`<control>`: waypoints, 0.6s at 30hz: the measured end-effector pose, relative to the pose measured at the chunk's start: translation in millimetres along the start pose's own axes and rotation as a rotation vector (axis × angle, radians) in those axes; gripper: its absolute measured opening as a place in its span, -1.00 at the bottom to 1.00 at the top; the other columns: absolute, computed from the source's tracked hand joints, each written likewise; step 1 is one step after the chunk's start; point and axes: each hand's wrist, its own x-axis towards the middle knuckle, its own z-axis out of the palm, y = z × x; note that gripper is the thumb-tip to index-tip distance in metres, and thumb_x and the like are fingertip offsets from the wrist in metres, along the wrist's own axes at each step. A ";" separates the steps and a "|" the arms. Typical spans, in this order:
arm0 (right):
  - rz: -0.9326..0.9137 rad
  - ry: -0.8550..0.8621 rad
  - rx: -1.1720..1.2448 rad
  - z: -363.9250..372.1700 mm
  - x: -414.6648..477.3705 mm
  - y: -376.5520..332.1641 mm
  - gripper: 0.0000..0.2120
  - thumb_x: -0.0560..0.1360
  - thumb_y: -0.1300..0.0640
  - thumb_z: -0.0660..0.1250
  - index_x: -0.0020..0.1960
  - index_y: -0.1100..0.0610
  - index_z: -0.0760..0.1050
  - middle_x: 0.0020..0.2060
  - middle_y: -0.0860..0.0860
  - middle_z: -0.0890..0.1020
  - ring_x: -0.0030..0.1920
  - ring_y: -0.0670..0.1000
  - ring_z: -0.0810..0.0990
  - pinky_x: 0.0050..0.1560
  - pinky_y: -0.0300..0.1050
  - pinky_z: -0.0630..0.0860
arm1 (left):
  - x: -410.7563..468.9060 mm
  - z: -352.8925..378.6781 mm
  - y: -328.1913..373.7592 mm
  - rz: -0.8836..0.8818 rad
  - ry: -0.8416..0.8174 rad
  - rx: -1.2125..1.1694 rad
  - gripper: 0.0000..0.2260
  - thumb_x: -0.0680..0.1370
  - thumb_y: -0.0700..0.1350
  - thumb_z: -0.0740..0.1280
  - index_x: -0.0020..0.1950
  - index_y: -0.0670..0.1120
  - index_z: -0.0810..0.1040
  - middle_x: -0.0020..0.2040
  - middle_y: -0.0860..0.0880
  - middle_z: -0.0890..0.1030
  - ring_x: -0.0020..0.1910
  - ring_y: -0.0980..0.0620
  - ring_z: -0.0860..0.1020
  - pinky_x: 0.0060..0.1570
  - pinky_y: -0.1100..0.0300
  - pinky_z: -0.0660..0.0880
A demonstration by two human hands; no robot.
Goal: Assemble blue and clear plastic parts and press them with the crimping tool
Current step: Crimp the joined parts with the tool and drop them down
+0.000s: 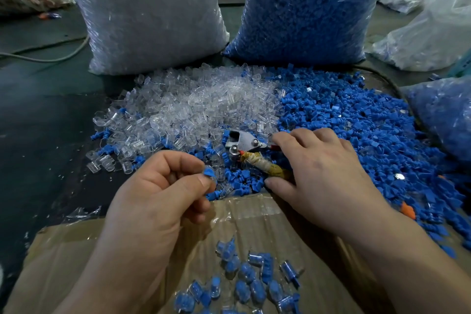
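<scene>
Left hand (158, 186) pinches a blue-and-clear piece (210, 173) ready for crimping, while right hand (318, 176) spreads loose fingers (303, 135) over the crimping tool (244, 145) to grab it.

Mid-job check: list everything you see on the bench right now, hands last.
Bag of clear parts: one, clear, back left.
Bag of blue parts: one, blue, back right.
Loose clear parts: heap, clear, centre left.
Loose blue parts: heap, blue, centre right.
Crimping tool: one, steel, between the heaps.
Orange piece: one, orange, right edge of blue heap.
Cardboard: one, brown, foreground.
Assembled pieces: many, blue-in-clear, on the cardboard.
Left hand: one, pinching a blue-and-clear part.
Right hand: one, resting over the tool's handles.
</scene>
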 end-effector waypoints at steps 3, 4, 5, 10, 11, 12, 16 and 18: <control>-0.013 0.000 -0.006 -0.5 1.5 0.0 -0.41 0.44 -0.36 0.18 0.38 -0.14 0.22 0.21 -0.13 0.48 0.23 0.06 0.33 0.23 0.09 0.29 | 1.4 -1.1 -0.6 0.000 -0.011 0.006 -0.84 0.17 -0.13 0.45 -0.27 -0.01 0.68 -0.34 -0.19 0.63 -0.49 0.03 0.54 -0.52 0.28 0.49; -0.021 0.014 0.005 -1.1 1.8 -0.2 -0.45 0.44 -0.33 0.20 0.35 -0.14 0.26 0.17 -0.14 0.51 0.21 0.05 0.33 0.22 0.07 0.28 | 2.3 -1.6 -1.4 0.003 -0.012 0.004 -0.84 0.18 -0.14 0.45 -0.27 -0.01 0.68 -0.34 -0.18 0.63 -0.49 0.03 0.54 -0.52 0.28 0.49; -0.026 0.035 0.022 -2.0 1.8 -0.7 -0.49 0.45 -0.30 0.22 0.33 -0.14 0.29 0.13 -0.15 0.52 0.18 0.03 0.33 0.20 0.06 0.26 | 2.7 -1.6 -1.4 0.005 -0.008 -0.004 -0.84 0.18 -0.14 0.45 -0.27 -0.01 0.68 -0.34 -0.18 0.63 -0.49 0.04 0.54 -0.52 0.29 0.49; -0.062 0.160 0.198 -15.2 -5.7 -2.8 -0.57 0.45 -0.20 0.18 0.28 -0.11 0.34 0.01 -0.16 0.51 0.04 -0.03 0.40 0.01 -0.08 0.30 | 4.9 -4.2 -1.4 0.066 0.003 0.024 -0.85 0.22 -0.12 0.44 -0.24 0.04 0.69 -0.32 -0.11 0.65 -0.45 0.06 0.55 -0.51 0.27 0.50; -0.092 0.178 0.248 -17.7 -9.1 -3.5 -0.54 0.44 -0.19 0.16 0.30 -0.08 0.35 0.02 -0.17 0.51 0.03 -0.05 0.43 -0.02 -0.10 0.35 | 4.9 -5.3 -1.0 0.071 0.000 0.011 -0.85 0.23 -0.12 0.43 -0.23 0.03 0.69 -0.32 -0.09 0.64 -0.44 0.06 0.55 -0.51 0.27 0.50; -0.128 0.189 0.291 -19.8 -12.8 -4.8 -0.52 0.44 -0.19 0.16 0.31 -0.06 0.37 0.03 -0.18 0.51 0.02 -0.07 0.44 -0.05 -0.11 0.39 | 5.2 -6.7 -1.2 0.078 -0.003 0.002 -0.84 0.24 -0.12 0.43 -0.21 0.03 0.69 -0.32 -0.07 0.64 -0.44 0.06 0.55 -0.51 0.27 0.49; -0.236 0.163 0.319 -22.0 -23.6 -10.0 -0.50 0.40 -0.17 0.16 0.28 -0.03 0.43 0.04 -0.16 0.54 0.02 -0.08 0.48 -0.04 -0.14 0.47 | 5.3 -11.7 -0.8 0.137 -0.032 0.005 -0.86 0.30 -0.11 0.44 -0.17 0.04 0.69 -0.28 -0.07 0.64 -0.37 0.05 0.57 -0.45 0.27 0.50; -0.237 0.130 0.319 -22.0 -23.6 -10.2 -0.46 0.39 -0.19 0.13 0.33 -0.04 0.42 0.09 -0.17 0.53 0.07 -0.09 0.46 0.03 -0.15 0.45 | 6.2 -14.2 -2.3 0.170 -0.045 0.029 -0.88 0.38 -0.15 0.49 -0.16 0.06 0.68 -0.28 -0.07 0.64 -0.36 0.04 0.58 -0.44 0.26 0.50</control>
